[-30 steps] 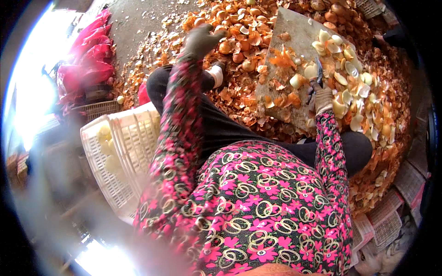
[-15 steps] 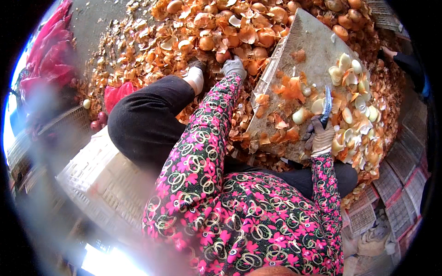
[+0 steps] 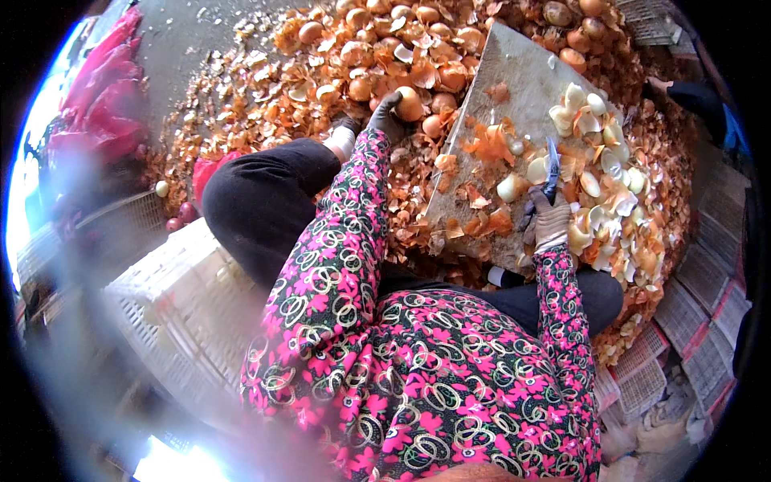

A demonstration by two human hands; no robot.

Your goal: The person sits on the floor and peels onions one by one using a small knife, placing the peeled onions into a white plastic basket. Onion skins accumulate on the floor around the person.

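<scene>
My left hand (image 3: 386, 119), gloved in grey, is closed round a brown-skinned onion (image 3: 410, 104) over the heap of onions and loose skins. In my right hand (image 3: 551, 220), which wears a pale glove with dark fingers, I grip a knife (image 3: 552, 165) with its blade pointing away from me. The knife is over a worn board (image 3: 505, 68) in front of my lap. On that board lie a peeled onion (image 3: 508, 189), orange skin scraps (image 3: 490, 143) and a pile of pale onion layers (image 3: 614, 201) at the right.
A white plastic crate (image 3: 165, 277) stands at my left, partly blurred. Pink netting (image 3: 100, 96) hangs at the far left, and a red net bag (image 3: 213, 170) lies by my knee. Another person's arm (image 3: 695, 104) shows at the right edge. Slatted crates (image 3: 695, 325) lie at the lower right.
My left hand has taken hold of an onion from the heap and lifted it slightly. My right hand stays over the board with the knife. The whole view has shifted a little.
</scene>
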